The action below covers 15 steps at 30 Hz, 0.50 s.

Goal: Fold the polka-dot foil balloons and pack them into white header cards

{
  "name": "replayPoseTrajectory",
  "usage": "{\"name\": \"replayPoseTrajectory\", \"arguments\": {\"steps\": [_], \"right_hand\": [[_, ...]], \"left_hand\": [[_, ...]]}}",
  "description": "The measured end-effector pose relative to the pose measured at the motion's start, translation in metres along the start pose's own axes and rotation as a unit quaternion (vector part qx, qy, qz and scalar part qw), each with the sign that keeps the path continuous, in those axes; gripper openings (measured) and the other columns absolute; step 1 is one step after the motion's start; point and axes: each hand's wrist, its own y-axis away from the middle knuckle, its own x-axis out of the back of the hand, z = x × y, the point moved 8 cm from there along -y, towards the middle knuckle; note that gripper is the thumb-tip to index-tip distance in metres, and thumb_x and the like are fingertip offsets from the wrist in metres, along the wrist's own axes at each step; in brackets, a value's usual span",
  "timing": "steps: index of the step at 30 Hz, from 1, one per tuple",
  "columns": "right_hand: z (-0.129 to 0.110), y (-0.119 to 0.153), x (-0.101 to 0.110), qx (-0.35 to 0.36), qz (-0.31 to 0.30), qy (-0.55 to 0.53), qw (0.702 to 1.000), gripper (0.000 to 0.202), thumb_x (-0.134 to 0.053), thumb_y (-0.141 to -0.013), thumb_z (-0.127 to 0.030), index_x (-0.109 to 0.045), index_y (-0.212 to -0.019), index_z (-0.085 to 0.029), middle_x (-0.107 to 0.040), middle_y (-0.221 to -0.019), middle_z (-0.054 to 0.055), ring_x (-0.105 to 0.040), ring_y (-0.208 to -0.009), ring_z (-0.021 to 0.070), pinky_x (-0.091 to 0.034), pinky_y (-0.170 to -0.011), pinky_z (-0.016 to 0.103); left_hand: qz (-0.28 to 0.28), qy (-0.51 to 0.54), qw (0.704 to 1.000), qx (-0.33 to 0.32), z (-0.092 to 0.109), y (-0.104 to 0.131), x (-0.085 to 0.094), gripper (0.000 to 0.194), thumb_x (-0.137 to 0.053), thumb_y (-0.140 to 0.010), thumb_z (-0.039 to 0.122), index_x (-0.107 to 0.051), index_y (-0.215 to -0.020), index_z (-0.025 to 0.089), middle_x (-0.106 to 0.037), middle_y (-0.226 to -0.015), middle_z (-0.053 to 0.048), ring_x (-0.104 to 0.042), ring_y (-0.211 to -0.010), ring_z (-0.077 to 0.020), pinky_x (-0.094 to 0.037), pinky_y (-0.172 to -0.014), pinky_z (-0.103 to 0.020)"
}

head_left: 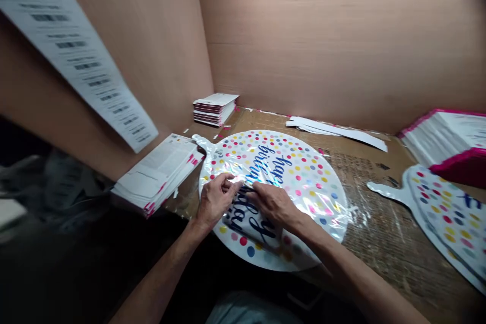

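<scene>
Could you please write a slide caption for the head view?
Both hands, left hand and right hand, press on a flat polka-dot foil balloon on the cardboard-covered table.

Bare tabletop (379,223) right of the balloon (304,182); card stacks (159,172) left, walls (322,40) close behind.

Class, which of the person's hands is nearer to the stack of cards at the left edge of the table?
Left. The left hand rests on the balloon on the side near the card stack; the right hand lies farther right, mid-balloon.
</scene>
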Motion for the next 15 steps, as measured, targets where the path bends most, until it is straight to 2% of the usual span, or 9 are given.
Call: {"name": "replayPoseTrajectory", "arguments": {"steps": [2, 3, 4, 5, 6, 8, 10, 12, 15], "right_hand": [[0.007, 0.007, 0.002, 0.01, 0.008, 0.003, 1.0, 0.023, -0.042, -0.099, -0.035, -0.052, -0.083, -0.023, -0.06, -0.073, 0.001, -0.051, -0.063, 0.0159, -0.03, -0.058, 0.027], [0.014, 0.01, 0.003, 0.01, 0.014, -0.005, 1.0, 0.024, -0.041, -0.099, -0.036, -0.052, -0.083, -0.023, -0.059, -0.073, 0.001, -0.051, -0.063, 0.016, -0.03, -0.058, 0.027], [0.021, 0.013, 0.004, 0.008, 0.019, -0.019, 1.0, 0.025, -0.039, -0.099, -0.038, -0.051, -0.082, -0.023, -0.058, -0.072, 0.001, -0.051, -0.063, 0.0162, -0.032, -0.058, 0.027], [0.029, 0.017, 0.005, 0.004, 0.023, -0.035, 0.999, 0.027, -0.037, -0.099, -0.04, -0.05, -0.081, -0.024, -0.058, -0.072, 0.001, -0.052, -0.063, 0.0165, -0.033, -0.059, 0.027], [0.035, 0.02, 0.005, 0.0, 0.026, -0.049, 0.998, 0.029, -0.036, -0.099, -0.042, -0.049, -0.08, -0.024, -0.058, -0.071, 0.001, -0.052, -0.063, 0.0167, -0.034, -0.059, 0.027], [0.046, 0.026, 0.004, -0.006, 0.03, -0.073, 0.997, 0.033, -0.034, -0.098, -0.046, -0.046, -0.078, -0.024, -0.057, -0.069, 0.0, -0.052, -0.063, 0.0171, -0.036, -0.06, 0.027], [0.051, 0.03, 0.002, -0.008, 0.035, -0.091, 0.995, 0.035, -0.032, -0.098, -0.049, -0.044, -0.076, -0.024, -0.057, -0.069, 0.0, -0.052, -0.062, 0.017, -0.036, -0.06, 0.027], [0.053, 0.034, 0.0, -0.006, 0.041, -0.109, 0.993, 0.037, -0.031, -0.098, -0.05, -0.044, -0.075, -0.024, -0.057, -0.07, 0.0, -0.051, -0.063, 0.017, -0.036, -0.06, 0.028], [0.056, 0.036, 0.0, -0.007, 0.056, -0.136, 0.989, 0.038, -0.033, -0.098, -0.052, -0.045, -0.076, -0.024, -0.057, -0.07, 0.0, -0.05, -0.063, 0.0169, -0.035, -0.06, 0.028]], "left_hand": [[0.089, -0.144, 0.985, -0.012, -0.013, 0.004, 0.047, 0.032, -0.055, -0.09, 0.042, -0.066, -0.106, 0.017, -0.073, -0.095, -0.009, -0.068, -0.089, -0.0237, -0.052, -0.079, -0.032], [0.131, -0.236, 0.963, -0.01, -0.019, 0.005, 0.07, 0.032, -0.053, -0.092, 0.04, -0.065, -0.109, 0.016, -0.071, -0.104, -0.013, -0.066, -0.099, -0.0273, -0.05, -0.086, -0.036], [0.147, -0.329, 0.933, 0.003, -0.026, 0.004, 0.088, 0.033, -0.049, -0.094, 0.038, -0.064, -0.112, 0.014, -0.069, -0.111, -0.017, -0.062, -0.107, -0.0308, -0.048, -0.091, -0.04], [0.134, -0.408, 0.903, 0.023, -0.035, 0.002, 0.1, 0.036, -0.045, -0.095, 0.036, -0.063, -0.113, 0.011, -0.067, -0.114, -0.02, -0.059, -0.112, -0.0338, -0.047, -0.093, -0.043], [0.102, -0.466, 0.878, 0.047, -0.045, -0.001, 0.107, 0.038, -0.041, -0.097, 0.035, -0.063, -0.112, 0.009, -0.065, -0.114, -0.023, -0.058, -0.113, -0.036, -0.047, -0.092, -0.045], [0.02, -0.521, 0.85, 0.081, -0.061, -0.008, 0.11, 0.04, -0.034, -0.098, 0.03, -0.065, -0.108, 0.006, -0.066, -0.109, -0.024, -0.061, -0.107, -0.0364, -0.049, -0.086, -0.044], [-0.036, -0.527, 0.845, 0.082, -0.066, -0.015, 0.106, 0.038, -0.035, -0.096, 0.023, -0.068, -0.104, 0.006, -0.068, -0.104, -0.023, -0.065, -0.1, -0.0336, -0.05, -0.081, -0.041], [-0.068, -0.523, 0.846, 0.074, -0.064, -0.023, 0.104, 0.035, -0.038, -0.093, 0.019, -0.07, -0.102, 0.008, -0.071, -0.103, -0.021, -0.067, -0.098, -0.031, -0.05, -0.082, -0.038], [-0.112, -0.517, 0.847, 0.059, -0.057, -0.035, 0.111, 0.034, -0.043, -0.092, 0.024, -0.074, -0.097, 0.01, -0.073, -0.1, -0.021, -0.068, -0.1, -0.0324, -0.049, -0.083, -0.038]]}}
